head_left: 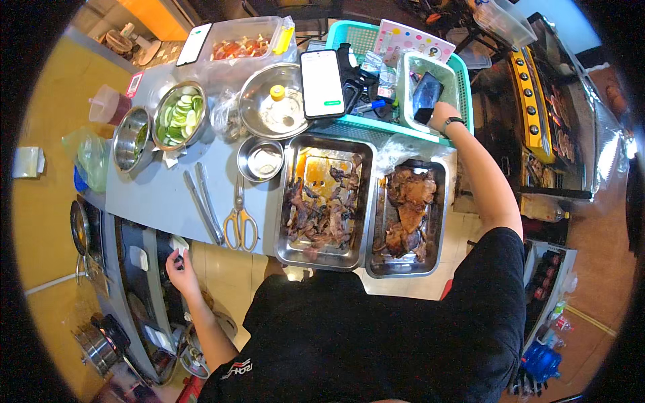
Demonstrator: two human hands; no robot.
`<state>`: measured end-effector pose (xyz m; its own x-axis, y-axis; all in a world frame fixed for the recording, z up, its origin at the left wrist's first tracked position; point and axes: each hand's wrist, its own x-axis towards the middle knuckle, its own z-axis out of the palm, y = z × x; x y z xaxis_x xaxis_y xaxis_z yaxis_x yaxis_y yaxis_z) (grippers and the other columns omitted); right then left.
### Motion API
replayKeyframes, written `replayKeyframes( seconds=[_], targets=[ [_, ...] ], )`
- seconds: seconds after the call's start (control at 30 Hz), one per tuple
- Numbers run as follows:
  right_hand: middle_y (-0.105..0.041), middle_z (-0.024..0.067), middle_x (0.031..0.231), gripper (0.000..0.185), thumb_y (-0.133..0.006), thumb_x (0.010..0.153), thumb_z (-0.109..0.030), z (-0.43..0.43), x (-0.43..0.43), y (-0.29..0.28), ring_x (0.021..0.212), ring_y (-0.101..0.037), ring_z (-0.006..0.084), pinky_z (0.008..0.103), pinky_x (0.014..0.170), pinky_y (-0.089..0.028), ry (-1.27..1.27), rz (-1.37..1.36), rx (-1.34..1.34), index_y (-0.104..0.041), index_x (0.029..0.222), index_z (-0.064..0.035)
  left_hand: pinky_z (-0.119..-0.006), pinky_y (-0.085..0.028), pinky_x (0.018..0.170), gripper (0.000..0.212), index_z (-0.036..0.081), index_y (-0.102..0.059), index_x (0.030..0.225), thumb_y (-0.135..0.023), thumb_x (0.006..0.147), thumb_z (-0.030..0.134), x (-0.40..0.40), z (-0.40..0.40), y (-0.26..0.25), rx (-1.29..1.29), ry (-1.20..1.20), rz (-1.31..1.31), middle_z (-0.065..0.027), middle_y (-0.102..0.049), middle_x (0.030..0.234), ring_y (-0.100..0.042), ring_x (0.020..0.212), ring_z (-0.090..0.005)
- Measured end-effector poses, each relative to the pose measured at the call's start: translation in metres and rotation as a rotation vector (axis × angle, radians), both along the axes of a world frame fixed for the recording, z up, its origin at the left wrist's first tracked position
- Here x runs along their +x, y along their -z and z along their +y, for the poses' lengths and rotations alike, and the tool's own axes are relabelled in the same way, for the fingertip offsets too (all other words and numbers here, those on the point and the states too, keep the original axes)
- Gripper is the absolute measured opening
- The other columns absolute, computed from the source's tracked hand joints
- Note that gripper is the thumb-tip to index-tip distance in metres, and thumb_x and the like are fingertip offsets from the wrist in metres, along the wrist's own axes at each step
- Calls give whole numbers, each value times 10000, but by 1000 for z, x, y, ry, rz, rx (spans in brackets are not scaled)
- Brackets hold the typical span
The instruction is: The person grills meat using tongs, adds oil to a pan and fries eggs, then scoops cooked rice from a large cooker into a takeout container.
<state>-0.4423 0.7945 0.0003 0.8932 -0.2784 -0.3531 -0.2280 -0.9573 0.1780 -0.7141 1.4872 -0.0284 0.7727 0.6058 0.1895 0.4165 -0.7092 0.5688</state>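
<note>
My right hand [442, 117], with a dark band on its wrist, reaches into a clear plastic container at the right end of the teal basket [464, 85]. Its fingers touch the lower edge of a dark, glossy flat object [428, 90]; whether they grip it is unclear. Off the table's front left edge, my left hand [180, 269] has curled fingers near a small white object [179, 244]; contact is unclear. Nearest me lie two steel trays of cooked meat [322, 201] [410, 206]. Left of them are scissors with yellow handles [241, 221] and metal tongs [204, 204].
A lit phone [323, 84] leans at the basket's left side. Steel bowls [260, 160], one with sliced cucumber [181, 118], stand on the table's left and middle. Behind is a clear tub of red food [242, 48]. A grill with yellow front [526, 95] stands at right.
</note>
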Motion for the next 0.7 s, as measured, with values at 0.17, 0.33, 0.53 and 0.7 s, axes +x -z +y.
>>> replayKeyframes(
  seconds=[0.17,0.33,0.53,0.7],
  targets=[
    [-643,215,961,242,-632,706,-173,-4,2,9,914,-627,345,412,793,-510,-93,-64,-26,-668,875,-4,-293,-423,679,287,48,-623,999,-694,799,241,-2,-7,9,-75,1,27,-52,-598,945,-490,763,-154],
    [-647,226,918,186,-602,727,-122,2,7,5,860,-637,357,419,759,-516,-232,-40,-110,-673,843,3,-290,-432,708,286,40,-621,997,-688,807,243,-6,-11,10,-150,16,-8,-60,-610,963,-505,797,-160],
    [-656,180,898,143,-554,769,-113,-9,18,-4,851,-643,330,424,739,-516,-191,-188,-169,-653,834,-33,-297,-435,724,284,32,-618,998,-685,811,235,-25,16,15,-187,9,-70,-75,-617,976,-516,822,-165],
    [-658,160,876,182,-595,704,-136,-18,11,-49,842,-640,320,409,746,-510,-219,-236,-201,-636,857,-45,-287,-437,748,299,13,-611,1012,-676,823,235,-15,5,-12,-185,-19,-36,-82,-624,975,-545,836,-157]
  ],
)
